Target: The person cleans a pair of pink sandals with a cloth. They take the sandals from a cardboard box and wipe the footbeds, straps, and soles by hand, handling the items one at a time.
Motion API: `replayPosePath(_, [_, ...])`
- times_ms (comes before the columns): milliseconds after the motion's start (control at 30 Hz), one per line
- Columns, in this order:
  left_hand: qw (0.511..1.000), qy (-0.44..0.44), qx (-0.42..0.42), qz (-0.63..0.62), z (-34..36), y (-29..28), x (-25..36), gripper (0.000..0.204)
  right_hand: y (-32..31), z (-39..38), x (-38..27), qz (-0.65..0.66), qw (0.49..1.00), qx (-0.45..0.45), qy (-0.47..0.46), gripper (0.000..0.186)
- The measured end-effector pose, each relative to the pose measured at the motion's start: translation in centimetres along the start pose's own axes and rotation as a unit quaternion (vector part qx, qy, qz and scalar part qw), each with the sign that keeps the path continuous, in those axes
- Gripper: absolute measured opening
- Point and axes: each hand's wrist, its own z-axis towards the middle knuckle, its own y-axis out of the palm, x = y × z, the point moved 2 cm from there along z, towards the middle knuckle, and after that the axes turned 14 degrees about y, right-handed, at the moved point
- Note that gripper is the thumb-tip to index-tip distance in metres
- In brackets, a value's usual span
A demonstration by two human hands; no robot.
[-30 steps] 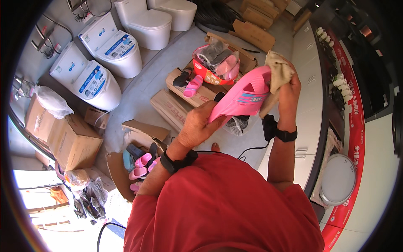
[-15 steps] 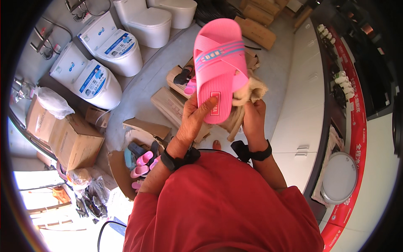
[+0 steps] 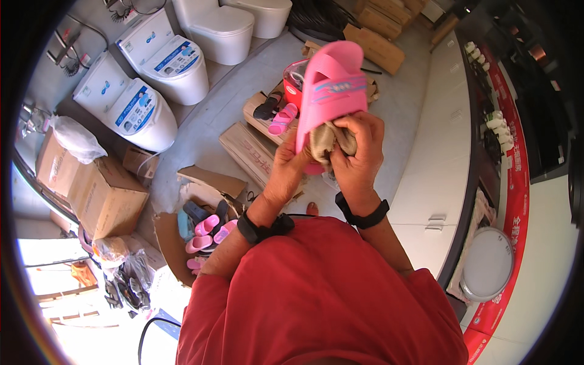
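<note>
A pink slipper (image 3: 337, 100) with crossed straps and blue stripes is held up in front of me, toe end away. My left hand (image 3: 287, 170) grips its heel end at the left edge. In my right hand (image 3: 364, 146) is a bunched tan cloth (image 3: 328, 141), closed between thumb and fingers and pressed against the slipper's inside near the heel. Part of the cloth is hidden by the fingers. Beyond my left hand, another pink slipper (image 3: 283, 118) and a dark slipper (image 3: 267, 107) lie on a cardboard box (image 3: 252, 109).
An open carton (image 3: 167, 243) of pink and dark slippers stands at my left. Several white toilets (image 3: 143, 118) line the far left wall, with large boxes (image 3: 109, 194) nearer. White cabinets (image 3: 426, 152) run along the right. A red box (image 3: 293, 91) stands beyond the slipper.
The slipper has tilted and shifted slightly right. My right hand has brought the cloth in front of it, onto its heel area. A red box behind has come into sight.
</note>
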Motion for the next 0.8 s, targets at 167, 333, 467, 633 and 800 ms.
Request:
replayPosePath(167, [0.999, 0.019, 0.017, 0.025, -0.1, 0.2, 0.1, 0.047, -0.8, 0.0, -1.7, 0.025, 0.997, -0.072, 0.018, 0.036])
replayPosePath(333, [0.997, 0.049, 0.051, -0.010, 0.6, 0.1, 0.5, 0.045, -1.0, -1.2, -1.1, 0.057, 0.983, -0.176, 0.006, 0.039])
replayPosePath(467, [0.997, 0.043, 0.059, -0.002, 0.6, 0.4, 0.3, 0.049, -1.1, -1.4, -0.9, 0.019, 0.978, -0.201, 0.056, 0.037])
replayPosePath(633, [0.996, 0.056, 0.037, 0.054, 0.4, 1.2, 0.1, 0.051, 0.0, -0.4, 1.4, 0.115, 0.986, -0.052, 0.109, 0.038])
replayPosePath(800, [0.995, 0.082, 0.051, 0.013, 0.4, 1.4, 0.4, 0.055, 0.0, -0.2, -0.1, 0.417, 0.859, -0.081, 0.286, 0.031])
